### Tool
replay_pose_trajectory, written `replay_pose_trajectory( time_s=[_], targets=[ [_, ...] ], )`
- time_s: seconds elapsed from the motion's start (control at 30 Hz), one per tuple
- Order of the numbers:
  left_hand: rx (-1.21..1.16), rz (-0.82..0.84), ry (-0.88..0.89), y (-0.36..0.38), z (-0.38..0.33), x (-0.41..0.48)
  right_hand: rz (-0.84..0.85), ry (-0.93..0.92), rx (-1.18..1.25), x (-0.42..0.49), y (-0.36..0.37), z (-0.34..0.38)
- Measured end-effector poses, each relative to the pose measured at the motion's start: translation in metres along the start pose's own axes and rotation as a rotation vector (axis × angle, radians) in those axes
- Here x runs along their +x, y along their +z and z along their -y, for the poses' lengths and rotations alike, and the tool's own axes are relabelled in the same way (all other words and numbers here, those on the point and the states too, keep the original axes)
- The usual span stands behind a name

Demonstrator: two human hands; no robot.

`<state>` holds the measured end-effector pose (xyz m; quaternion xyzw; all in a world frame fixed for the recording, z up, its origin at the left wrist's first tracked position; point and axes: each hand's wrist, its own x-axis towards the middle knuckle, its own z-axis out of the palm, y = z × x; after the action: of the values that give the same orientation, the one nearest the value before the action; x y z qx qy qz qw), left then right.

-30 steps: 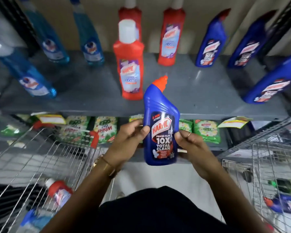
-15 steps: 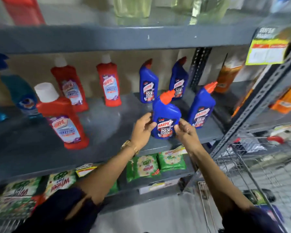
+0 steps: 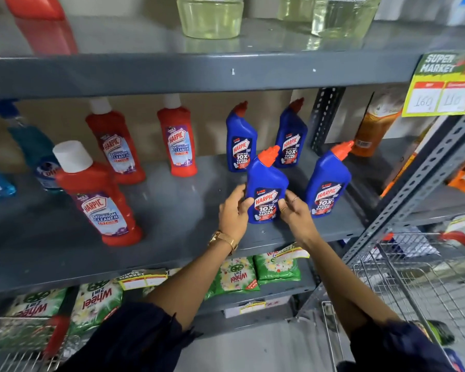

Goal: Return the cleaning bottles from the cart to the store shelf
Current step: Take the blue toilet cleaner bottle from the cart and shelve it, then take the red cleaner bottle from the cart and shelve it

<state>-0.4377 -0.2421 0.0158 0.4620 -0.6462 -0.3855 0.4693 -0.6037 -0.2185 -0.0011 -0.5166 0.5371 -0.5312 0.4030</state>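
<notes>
A blue Harpic bottle with an orange-red cap stands upright near the front of the grey middle shelf. My left hand grips its left side and my right hand grips its lower right side. Three more blue Harpic bottles stand nearby: one to the right and two behind. Red Harpic bathroom cleaner bottles stand further left on the same shelf.
Blue spray bottles stand at the shelf's far left. A wire cart is at the lower right, another cart at the lower left. Green detergent packs fill the lower shelf. A slanted steel upright and a price tag are on the right.
Both hands have carried the blue bottle from chest height up and forward onto the shelf, and it now stands between the other blue bottles. The view has tilted upward.
</notes>
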Motion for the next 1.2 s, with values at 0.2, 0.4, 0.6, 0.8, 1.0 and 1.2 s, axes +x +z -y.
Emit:
replay_pose_trajectory(
  time_s=[0.2,0.4,0.6,0.8,1.0,1.2],
  targets=[
    [0.010,0.091,-0.046,-0.007,-0.005,-0.009,-0.197,0.037,-0.030,-0.027,0.015,-0.008],
    [-0.135,0.069,-0.137,-0.070,0.013,-0.068,-0.579,-0.043,-0.120,-0.105,0.095,0.009],
    [-0.238,-0.223,-0.280,-0.210,0.036,-0.185,-0.044,-0.052,-0.094,-0.174,0.231,0.016],
    [-0.104,-0.731,-0.727,-0.363,0.128,-0.342,0.744,-0.091,-0.287,-0.235,0.383,0.018],
    [0.172,-0.521,-1.369,-0.411,0.234,-0.442,0.992,-0.162,-0.733,-0.266,0.511,-0.022],
    [0.110,-0.552,-1.552,-0.414,0.303,-0.465,1.057,-0.356,-1.196,-0.263,0.543,-0.052]
  ],
)
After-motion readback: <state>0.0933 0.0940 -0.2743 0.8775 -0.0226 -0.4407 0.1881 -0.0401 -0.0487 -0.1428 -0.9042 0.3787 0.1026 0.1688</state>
